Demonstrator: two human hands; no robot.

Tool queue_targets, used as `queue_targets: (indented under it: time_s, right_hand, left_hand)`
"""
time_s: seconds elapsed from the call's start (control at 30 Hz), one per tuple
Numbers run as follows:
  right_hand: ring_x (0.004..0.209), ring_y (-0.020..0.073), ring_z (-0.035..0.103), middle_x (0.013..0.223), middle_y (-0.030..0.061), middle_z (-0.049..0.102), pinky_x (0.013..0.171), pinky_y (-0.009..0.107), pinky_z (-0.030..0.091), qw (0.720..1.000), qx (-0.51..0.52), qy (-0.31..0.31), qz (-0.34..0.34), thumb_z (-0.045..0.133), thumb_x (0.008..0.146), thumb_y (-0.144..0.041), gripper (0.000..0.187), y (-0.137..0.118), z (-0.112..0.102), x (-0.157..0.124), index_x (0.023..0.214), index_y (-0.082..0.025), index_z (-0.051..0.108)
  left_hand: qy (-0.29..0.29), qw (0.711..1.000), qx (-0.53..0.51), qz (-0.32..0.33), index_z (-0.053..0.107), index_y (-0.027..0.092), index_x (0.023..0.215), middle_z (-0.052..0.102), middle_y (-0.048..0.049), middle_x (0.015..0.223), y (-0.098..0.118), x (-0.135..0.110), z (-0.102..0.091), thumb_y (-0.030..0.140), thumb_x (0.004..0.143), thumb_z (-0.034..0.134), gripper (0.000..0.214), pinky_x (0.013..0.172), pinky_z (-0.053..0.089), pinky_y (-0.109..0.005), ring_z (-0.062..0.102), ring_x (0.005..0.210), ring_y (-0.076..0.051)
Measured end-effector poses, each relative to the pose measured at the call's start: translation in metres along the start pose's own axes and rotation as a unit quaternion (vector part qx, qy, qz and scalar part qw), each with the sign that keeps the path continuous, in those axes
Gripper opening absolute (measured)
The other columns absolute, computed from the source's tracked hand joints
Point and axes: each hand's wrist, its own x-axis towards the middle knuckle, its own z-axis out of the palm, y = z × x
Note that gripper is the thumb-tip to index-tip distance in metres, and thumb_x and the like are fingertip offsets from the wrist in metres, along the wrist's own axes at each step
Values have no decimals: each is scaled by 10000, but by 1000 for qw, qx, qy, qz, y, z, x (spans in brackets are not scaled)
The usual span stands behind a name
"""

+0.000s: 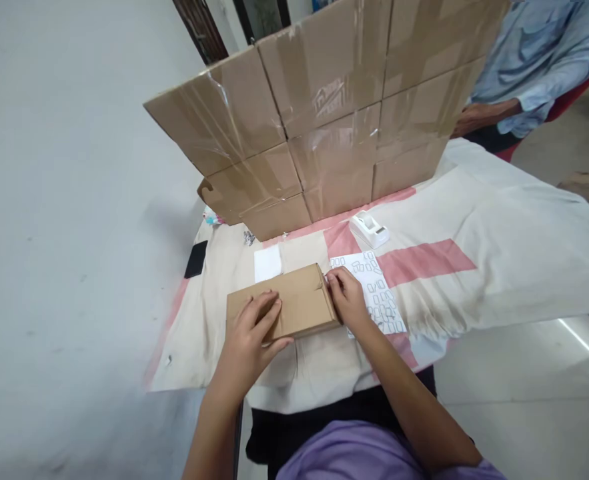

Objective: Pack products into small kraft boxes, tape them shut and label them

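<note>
Cardboard box (299, 297): left hand (253, 323) spread on top; right hand (347, 297), fingertips together at one end (hold unclear); tugging could tear it.

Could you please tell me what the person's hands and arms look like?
The left hand and right hand wear no gloves, and no rings or watches show. Both forearms are bare. A purple sleeve shows on the right; no left sleeve is in view.
</note>
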Motion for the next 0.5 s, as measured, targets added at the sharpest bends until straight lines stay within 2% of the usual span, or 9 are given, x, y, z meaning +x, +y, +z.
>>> queue_targets:
  time_s: [0.13,0.33,0.43,0.5]
  right_hand:
    - [738,179,575,790,10,601,694,303,420,1000,9,-2,13,445,1027,-296,207,-2,-6,-5,876,-217,562]
    - [762,182,615,829,25,646,706,309,450,999,27,-25,11,416,1038,-279,193,-3,-20,-16,967,-215,585]
    - [833,190,641,932,43,680,767,324,486,997,54,-54,24,505,1007,-293,157,-6,-21,-15,1086,-219,619]
    - [793,178,635,899,32,669,737,312,495,993,98,-47,50,572,961,-287,122,-8,-17,-12,1039,-218,635]
  left_hand:
    - [-1,1000,-15,23,459,218,1500,592,-180,1449,-5,-2,1,354,888,747,690,1144,459,-645,582,1353,-332]
    - [6,999,-26,42,491,200,1488,641,-170,1407,-8,0,0,269,841,803,721,1156,462,-622,593,1348,-330]
    - [3,999,-29,38,497,196,1487,636,-169,1416,-7,0,-1,247,831,812,729,1165,455,-617,592,1348,-330]
    - [5,999,-27,38,500,200,1488,631,-169,1423,-7,0,-1,233,825,817,736,1171,447,-619,589,1352,-333]
